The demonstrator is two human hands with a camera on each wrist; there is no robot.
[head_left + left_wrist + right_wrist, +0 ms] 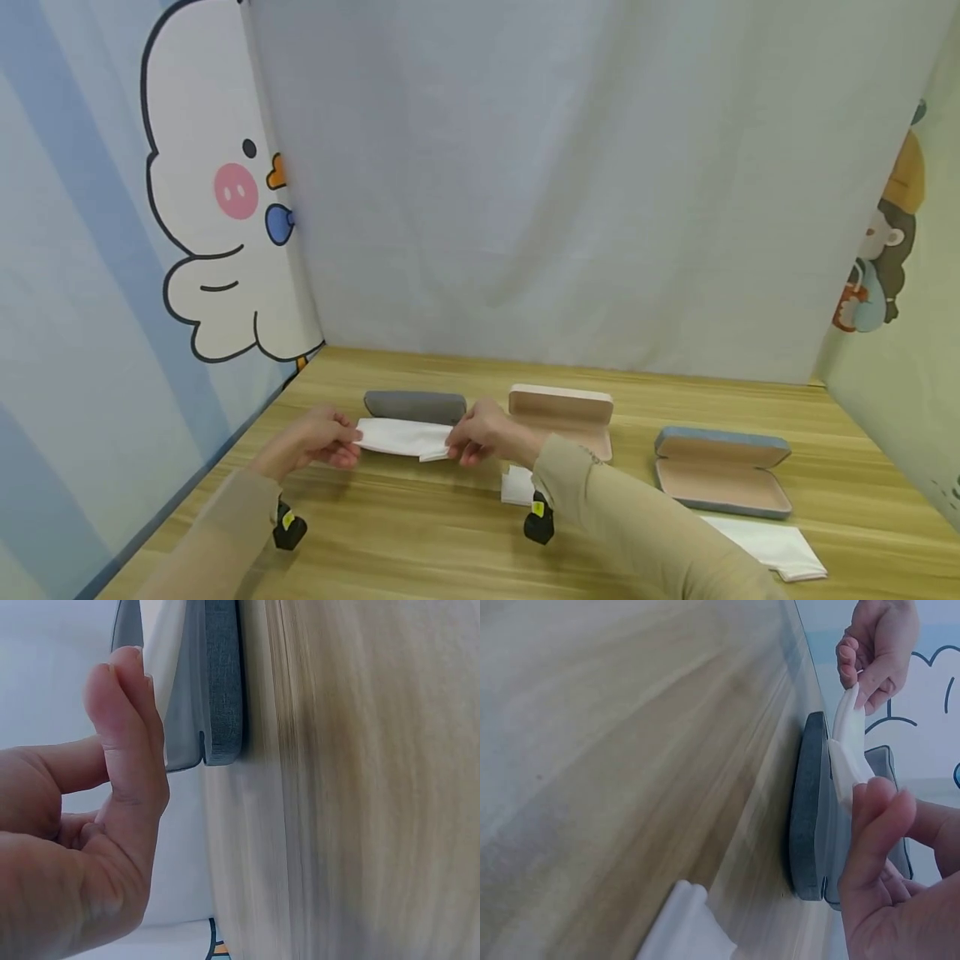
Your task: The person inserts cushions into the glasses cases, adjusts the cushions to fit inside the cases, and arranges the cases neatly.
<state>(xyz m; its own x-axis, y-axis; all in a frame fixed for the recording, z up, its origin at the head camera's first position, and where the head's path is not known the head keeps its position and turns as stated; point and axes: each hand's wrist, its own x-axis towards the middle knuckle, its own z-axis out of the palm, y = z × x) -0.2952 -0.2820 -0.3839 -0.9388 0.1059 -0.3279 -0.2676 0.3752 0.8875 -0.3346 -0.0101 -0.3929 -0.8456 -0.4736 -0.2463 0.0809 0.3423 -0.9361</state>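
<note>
A folded white cloth (401,437) is stretched level between both hands. Its left end is pinched by my left hand (321,439), and its right end by my right hand (483,432). Right behind and beneath the cloth stands an open grey glasses case (416,407); in the head view the cloth hides most of its lower half. The right wrist view shows the cloth (847,757) held above the case (806,825), apart from the table. From the left wrist, the case's grey fabric side (223,682) lies just past the fingertips.
An open cream glasses case (561,408) stands right of the right hand, with a folded white cloth (516,486) in front, partly behind the wrist. Farther right, an open blue glasses case (723,479) has another white cloth (772,546) before it. Curtains border the wooden table (420,542).
</note>
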